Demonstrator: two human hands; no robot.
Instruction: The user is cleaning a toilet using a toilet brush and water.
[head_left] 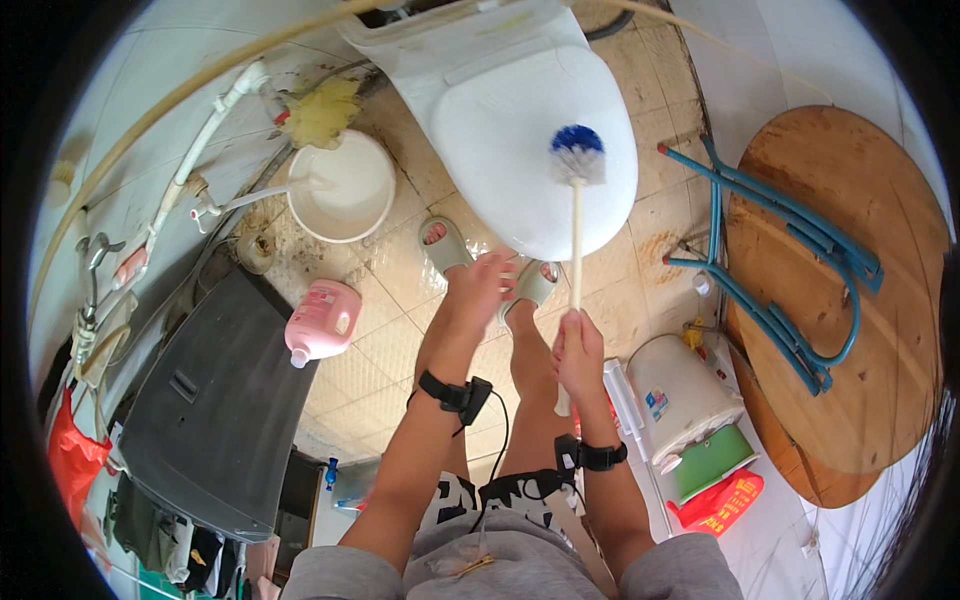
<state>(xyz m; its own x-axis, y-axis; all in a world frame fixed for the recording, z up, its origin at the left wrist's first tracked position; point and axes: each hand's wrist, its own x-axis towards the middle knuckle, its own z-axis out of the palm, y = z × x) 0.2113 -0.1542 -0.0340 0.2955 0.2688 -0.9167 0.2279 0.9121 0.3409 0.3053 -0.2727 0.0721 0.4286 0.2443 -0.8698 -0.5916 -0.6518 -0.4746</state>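
Observation:
My right hand grips the pale handle of a toilet brush, whose blue and white bristle head rests on the closed white toilet lid. The brush stands nearly upright in the picture. My left hand hangs open with loose fingers just in front of the toilet's near edge, touching nothing that I can make out. Both wrists wear black bands with cables. My feet in grey slippers stand on the tiled floor below the toilet.
A white bucket stands left of the toilet beside wall pipes. A pink bottle lies on the floor by a dark grey lid. A round wooden tabletop with blue legs leans at right, with a white container and green and red items.

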